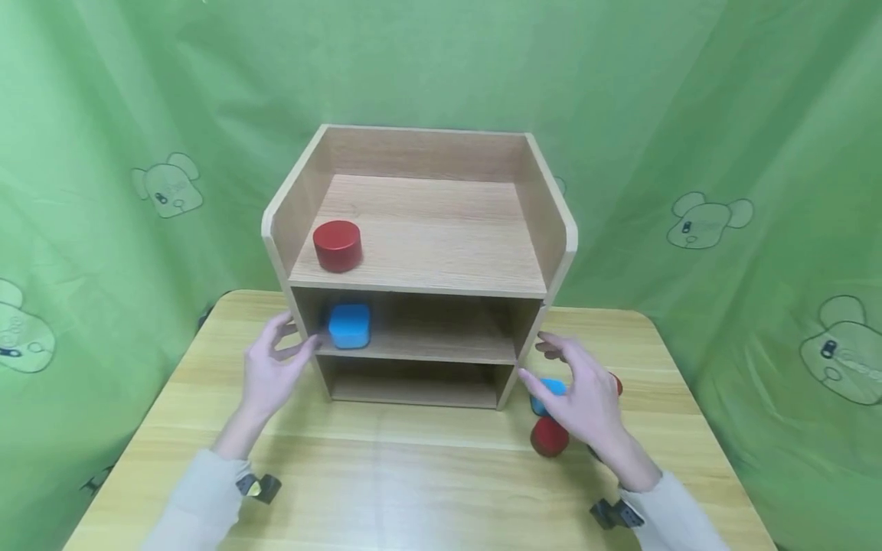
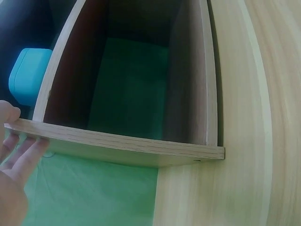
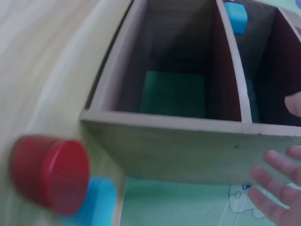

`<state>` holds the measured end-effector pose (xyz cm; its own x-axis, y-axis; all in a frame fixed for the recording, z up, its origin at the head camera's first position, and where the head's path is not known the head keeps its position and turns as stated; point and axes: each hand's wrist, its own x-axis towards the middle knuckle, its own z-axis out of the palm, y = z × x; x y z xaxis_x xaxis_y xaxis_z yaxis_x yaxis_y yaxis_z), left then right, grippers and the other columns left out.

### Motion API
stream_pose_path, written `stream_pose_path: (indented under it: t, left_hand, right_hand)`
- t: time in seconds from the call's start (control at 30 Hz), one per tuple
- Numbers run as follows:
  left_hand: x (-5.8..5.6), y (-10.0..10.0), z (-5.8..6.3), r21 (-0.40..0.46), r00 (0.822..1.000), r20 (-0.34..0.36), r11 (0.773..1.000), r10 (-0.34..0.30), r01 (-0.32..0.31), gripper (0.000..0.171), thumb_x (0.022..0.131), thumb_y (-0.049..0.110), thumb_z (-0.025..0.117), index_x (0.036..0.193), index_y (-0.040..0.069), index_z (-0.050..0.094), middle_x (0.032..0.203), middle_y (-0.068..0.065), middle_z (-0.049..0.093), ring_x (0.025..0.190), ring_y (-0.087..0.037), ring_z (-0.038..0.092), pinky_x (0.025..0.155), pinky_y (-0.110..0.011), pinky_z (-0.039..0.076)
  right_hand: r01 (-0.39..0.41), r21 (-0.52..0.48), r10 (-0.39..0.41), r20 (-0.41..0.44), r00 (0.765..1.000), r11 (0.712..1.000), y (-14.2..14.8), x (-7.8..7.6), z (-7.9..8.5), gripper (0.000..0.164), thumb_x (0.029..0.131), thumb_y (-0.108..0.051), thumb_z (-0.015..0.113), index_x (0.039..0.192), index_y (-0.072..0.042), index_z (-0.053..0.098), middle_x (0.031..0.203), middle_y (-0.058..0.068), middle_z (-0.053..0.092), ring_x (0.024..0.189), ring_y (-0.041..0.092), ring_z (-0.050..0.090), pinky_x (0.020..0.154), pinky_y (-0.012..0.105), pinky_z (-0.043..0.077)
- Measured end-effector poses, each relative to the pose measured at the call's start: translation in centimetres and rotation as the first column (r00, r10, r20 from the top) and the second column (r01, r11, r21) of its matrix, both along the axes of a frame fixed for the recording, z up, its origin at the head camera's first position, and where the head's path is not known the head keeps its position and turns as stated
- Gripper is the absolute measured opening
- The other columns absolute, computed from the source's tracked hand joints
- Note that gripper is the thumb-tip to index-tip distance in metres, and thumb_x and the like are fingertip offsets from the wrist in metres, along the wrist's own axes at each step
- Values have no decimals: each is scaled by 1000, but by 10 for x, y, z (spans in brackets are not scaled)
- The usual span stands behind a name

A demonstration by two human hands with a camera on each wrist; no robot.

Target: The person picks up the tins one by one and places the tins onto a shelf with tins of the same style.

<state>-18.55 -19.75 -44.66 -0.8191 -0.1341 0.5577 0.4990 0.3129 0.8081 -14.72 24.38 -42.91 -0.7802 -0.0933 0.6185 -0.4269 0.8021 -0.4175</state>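
A small wooden shelf unit (image 1: pixel 420 289) stands on the table, with a red round box (image 1: pixel 338 246) on its top board and a blue square box (image 1: pixel 349 327) at the left of its middle level. My left hand (image 1: pixel 272 367) pinches the unit's left side panel, thumb at the front edge and fingers along the outer face. Beside the right panel, my right hand (image 1: pixel 586 390) has its fingers spread, thumb near the front edge, holding nothing. Under and around that hand are another blue box (image 1: pixel 544 396) and a second red round box (image 1: pixel 550 436).
A further red thing (image 1: pixel 616 383) shows partly behind the right hand. The light wooden table (image 1: pixel 386 490) extends in front and to both sides of the unit. Green cloth (image 1: pixel 441 61) with mouse-head drawings hangs behind and at the sides.
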Motion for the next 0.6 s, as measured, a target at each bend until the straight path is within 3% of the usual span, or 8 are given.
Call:
stream_pose_path:
  t: [0.13, 0.27, 0.6]
  left_hand:
    - [1, -2, 1, 5, 1000, 22, 1000, -6, 6, 48, 86, -14, 76, 132, -8, 62, 128, -31, 69, 108, 8, 67, 83, -12, 65]
    - [2, -2, 2, 10, 1000, 28, 1000, -8, 7, 49, 87, -14, 76, 133, -8, 62, 131, -31, 69, 108, 9, 67, 83, -12, 65]
    - [1, -2, 1, 12, 1000, 27, 1000, -1, 0, 50, 86, -14, 77, 134, -8, 62, 132, -30, 69, 107, 10, 67, 83, -12, 65]
  right_hand:
    - [-2, 137, 0, 15, 1000, 991, 14, 9, -9, 61, 74, -34, 91, 128, -12, 70, 111, 5, 78, 102, 27, 74, 67, 43, 62]
    - [-16, 228, 9, 28, 1000, 974, 28, 17, -18, 62, 73, -40, 89, 124, -8, 71, 112, 10, 78, 104, 33, 72, 83, 55, 63]
    - [-13, 376, -25, 95, 995, 927, 53, 31, -42, 69, 73, -54, 87, 119, -6, 73, 111, 10, 76, 105, 34, 69, 88, 56, 61]
